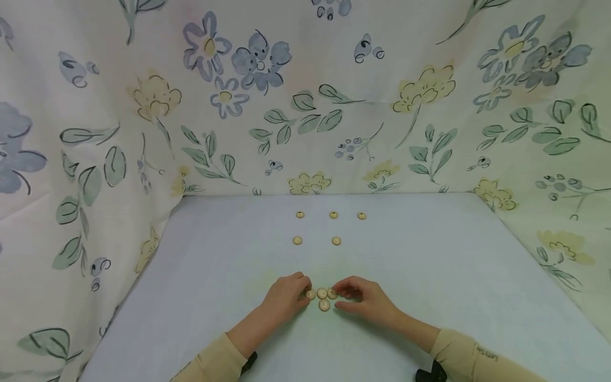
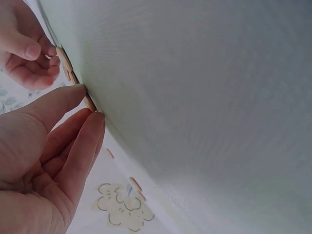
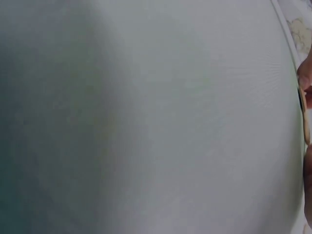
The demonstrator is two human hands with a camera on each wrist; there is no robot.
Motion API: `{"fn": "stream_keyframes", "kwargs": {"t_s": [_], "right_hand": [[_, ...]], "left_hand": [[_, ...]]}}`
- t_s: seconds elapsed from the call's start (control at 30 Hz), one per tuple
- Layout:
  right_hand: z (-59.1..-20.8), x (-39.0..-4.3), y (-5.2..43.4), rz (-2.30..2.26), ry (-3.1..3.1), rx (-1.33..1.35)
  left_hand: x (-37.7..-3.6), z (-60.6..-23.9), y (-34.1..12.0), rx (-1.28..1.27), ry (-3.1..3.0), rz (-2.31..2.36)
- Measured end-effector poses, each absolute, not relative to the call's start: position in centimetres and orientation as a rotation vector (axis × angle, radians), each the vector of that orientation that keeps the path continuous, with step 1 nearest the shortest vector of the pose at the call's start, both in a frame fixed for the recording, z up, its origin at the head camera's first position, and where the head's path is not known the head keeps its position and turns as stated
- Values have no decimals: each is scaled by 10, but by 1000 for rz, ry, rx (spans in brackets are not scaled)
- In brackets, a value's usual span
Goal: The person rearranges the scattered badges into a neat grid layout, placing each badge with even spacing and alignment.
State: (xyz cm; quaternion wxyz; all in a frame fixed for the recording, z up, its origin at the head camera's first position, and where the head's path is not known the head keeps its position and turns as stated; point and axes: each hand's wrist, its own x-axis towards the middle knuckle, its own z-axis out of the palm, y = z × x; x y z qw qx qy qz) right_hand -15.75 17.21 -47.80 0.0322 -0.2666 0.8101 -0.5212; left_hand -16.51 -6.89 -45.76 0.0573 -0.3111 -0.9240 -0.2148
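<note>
1. Buttons (image 1: pixel 322 297), small round tan ones, lie in a tight cluster of four on the near middle of the counter (image 1: pixel 429 276), between the two hands.
2. Three of the cluster sit in a row; the fourth lies just near of the middle one, touching it.
3. Left hand (image 1: pixel 285 297) meets the row's left button (image 1: pixel 310 293) with its fingertips, thumb and forefinger pinching at its edge, as the left wrist view shows.
4. Right hand (image 1: pixel 364 300) has curled fingers closed on the row's right button (image 1: pixel 332 293).
5. Five more buttons lie farther off, well apart from the hands: a far row of three (image 1: pixel 333 215) and a nearer row of two (image 1: pixel 316 240).
6. Nine buttons in all.
7. Flowered cloth (image 1: pixel 305 106) hangs behind and at both sides.
</note>
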Motion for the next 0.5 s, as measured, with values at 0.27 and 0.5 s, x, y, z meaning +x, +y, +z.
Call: {"fn": "stream_keyframes", "kwargs": {"t_s": [0.27, 0.5], "right_hand": [[-489, -169, 170, -1468, 2633, -770], [-486, -172, 164, -1377, 2698, -808]], "left_hand": [[-166, -456, -69, -950, -2788, -652], [-165, -456, -69, -943, -2792, -652]]}}
